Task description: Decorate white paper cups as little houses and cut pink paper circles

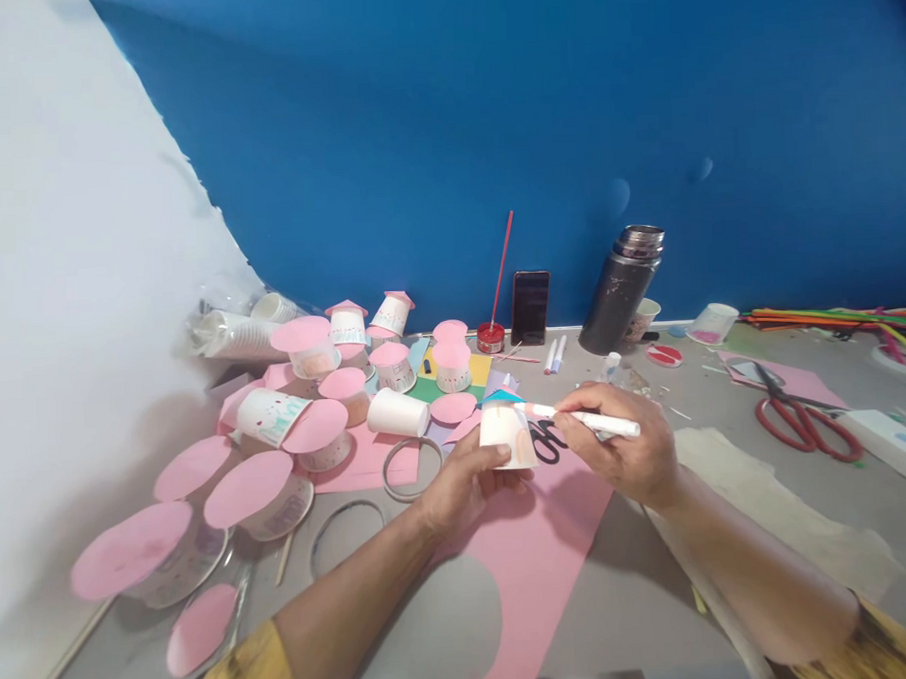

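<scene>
My left hand (pixel 466 481) grips a white paper cup (pixel 508 439) above the middle of the table, with the thumb across its side. A faint peach mark shows on the cup's wall, and something blue (pixel 503 396) is at its top edge. In my right hand (pixel 624 440) is a white marker pen (pixel 599 423), held between thumb and fingers. The pen points left, its tip close to the cup's upper rim; whether it touches I cannot tell. Beneath both hands lies a cut sheet of pink paper (pixel 549 575), and black-handled scissors (pixel 549 441) rest just behind the cup.
Several paper cups topped with pink discs (pixel 249 489) crowd the left side. A plain cup (pixel 398 413) lies on its side. At the back stand a phone (pixel 531 308) and a dark flask (pixel 622 290). Red-handled scissors (pixel 806 424) and a white power strip (pixel 893 445) are at right.
</scene>
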Demonstrator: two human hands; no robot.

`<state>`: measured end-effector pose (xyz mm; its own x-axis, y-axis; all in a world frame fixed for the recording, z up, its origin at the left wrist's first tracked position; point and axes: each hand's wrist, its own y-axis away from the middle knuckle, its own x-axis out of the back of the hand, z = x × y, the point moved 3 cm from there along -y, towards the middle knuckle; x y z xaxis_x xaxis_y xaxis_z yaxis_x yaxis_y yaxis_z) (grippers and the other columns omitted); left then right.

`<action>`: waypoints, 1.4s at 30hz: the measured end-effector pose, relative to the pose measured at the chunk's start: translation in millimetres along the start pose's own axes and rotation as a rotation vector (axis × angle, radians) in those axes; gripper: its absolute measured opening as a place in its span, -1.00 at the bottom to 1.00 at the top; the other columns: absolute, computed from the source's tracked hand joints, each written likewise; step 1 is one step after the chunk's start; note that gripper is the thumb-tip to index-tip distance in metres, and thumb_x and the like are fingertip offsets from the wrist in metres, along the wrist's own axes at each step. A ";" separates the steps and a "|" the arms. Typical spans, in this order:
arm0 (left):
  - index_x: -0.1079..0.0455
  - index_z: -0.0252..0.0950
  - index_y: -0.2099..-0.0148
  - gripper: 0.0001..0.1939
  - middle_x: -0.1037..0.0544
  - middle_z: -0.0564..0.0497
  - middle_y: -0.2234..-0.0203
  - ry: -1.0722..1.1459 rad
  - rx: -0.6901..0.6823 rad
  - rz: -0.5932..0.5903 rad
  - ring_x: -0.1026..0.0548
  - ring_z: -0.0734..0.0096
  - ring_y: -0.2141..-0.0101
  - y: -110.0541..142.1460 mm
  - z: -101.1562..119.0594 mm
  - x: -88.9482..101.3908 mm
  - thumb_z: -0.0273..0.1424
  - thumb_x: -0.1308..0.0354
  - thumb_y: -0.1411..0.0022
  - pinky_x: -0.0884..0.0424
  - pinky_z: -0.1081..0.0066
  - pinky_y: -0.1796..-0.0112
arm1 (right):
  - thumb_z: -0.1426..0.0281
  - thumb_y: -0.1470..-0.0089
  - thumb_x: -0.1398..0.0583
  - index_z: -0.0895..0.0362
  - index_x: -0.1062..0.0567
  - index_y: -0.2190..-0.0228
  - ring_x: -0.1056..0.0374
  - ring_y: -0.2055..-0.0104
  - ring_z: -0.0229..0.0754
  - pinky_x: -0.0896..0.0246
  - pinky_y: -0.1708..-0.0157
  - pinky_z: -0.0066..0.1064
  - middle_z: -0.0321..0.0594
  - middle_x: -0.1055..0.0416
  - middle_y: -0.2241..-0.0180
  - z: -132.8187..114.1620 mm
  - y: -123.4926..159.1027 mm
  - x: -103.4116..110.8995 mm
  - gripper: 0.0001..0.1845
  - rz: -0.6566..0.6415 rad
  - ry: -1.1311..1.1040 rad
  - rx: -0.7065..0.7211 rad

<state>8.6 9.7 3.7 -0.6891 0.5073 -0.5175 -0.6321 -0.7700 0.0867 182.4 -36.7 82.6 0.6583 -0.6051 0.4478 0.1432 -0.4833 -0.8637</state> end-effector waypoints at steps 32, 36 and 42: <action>-0.51 -0.30 0.05 -0.69 -0.53 -0.09 0.25 -0.002 -0.030 -0.036 -0.50 0.27 0.29 0.1 0.7 0.8 -0.34 -0.25 -0.14 -0.37 0.31 0.25 | 0.48 -0.15 -0.19 0.08 -0.48 0.43 -0.34 0.62 -0.28 -0.21 0.59 -0.45 -0.33 -0.48 0.60 -4.1 -4.1 4.3 -0.88 -0.066 -0.091 -0.023; -0.51 -0.31 0.06 -0.69 -0.52 -0.09 0.25 -0.004 -0.020 -0.010 -0.50 0.26 0.29 -0.3 0.9 0.6 -0.33 -0.25 -0.13 -0.37 0.30 0.25 | 0.49 -0.14 -0.19 0.09 -0.49 0.43 -0.35 0.62 -0.27 -0.20 0.59 -0.44 -0.32 -0.48 0.60 -3.8 -3.1 4.4 -0.87 -0.060 -0.098 -0.023; -0.49 -0.32 0.07 -0.70 -0.51 -0.08 0.28 -0.096 -0.052 -0.027 -0.46 0.29 0.29 0.5 3.8 -0.9 -0.35 -0.25 -0.14 -0.35 0.32 0.26 | 0.47 -0.16 -0.23 0.07 -0.51 0.36 -0.44 0.54 -0.21 -0.28 0.53 -0.42 -0.30 -0.53 0.53 -2.5 0.9 2.2 -0.93 0.022 -0.077 -0.001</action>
<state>7.6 10.3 7.5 -0.7041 0.5610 -0.4353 -0.6335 -0.7732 0.0280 182.2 -40.1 83.4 0.7161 -0.5651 0.4098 0.1278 -0.4710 -0.8728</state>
